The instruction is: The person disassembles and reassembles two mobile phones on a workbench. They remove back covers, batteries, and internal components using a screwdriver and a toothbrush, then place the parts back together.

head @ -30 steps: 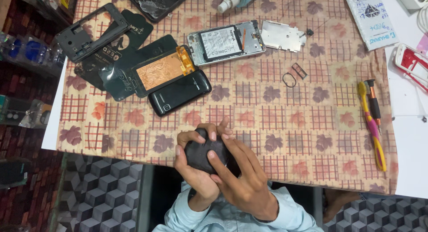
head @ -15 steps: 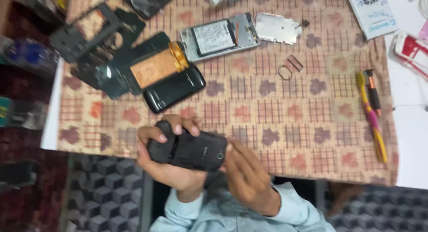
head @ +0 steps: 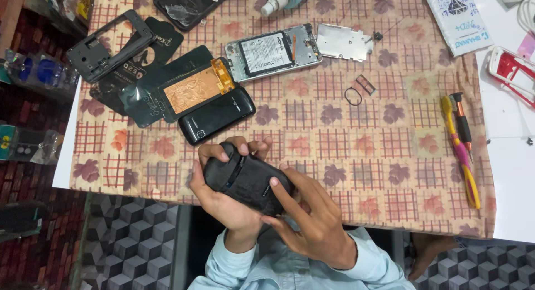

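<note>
Both of my hands hold a dark mobile phone (head: 245,179) with its back upward, just above the near edge of the cloth-covered table (head: 334,150). My left hand (head: 223,189) wraps around its left end, fingers curled over the top. My right hand (head: 312,223) grips the right end, with fingers pressed on the back cover. Beyond the phone lie a black phone front (head: 217,115), a panel with a copper sheet (head: 195,88) and an opened phone body with a battery (head: 273,51).
A dark frame (head: 110,45) and black covers lie at the far left, a metal plate (head: 344,42) and small rings (head: 356,92) toward the middle. A yellow-pink toothbrush (head: 460,150) and a small screwdriver (head: 461,120) lie at the right, with a red-white phone shell (head: 510,72) beyond them.
The phone has turned in my hands and moved slightly right, its rounded back now facing up. My right hand has closed further over its right end.
</note>
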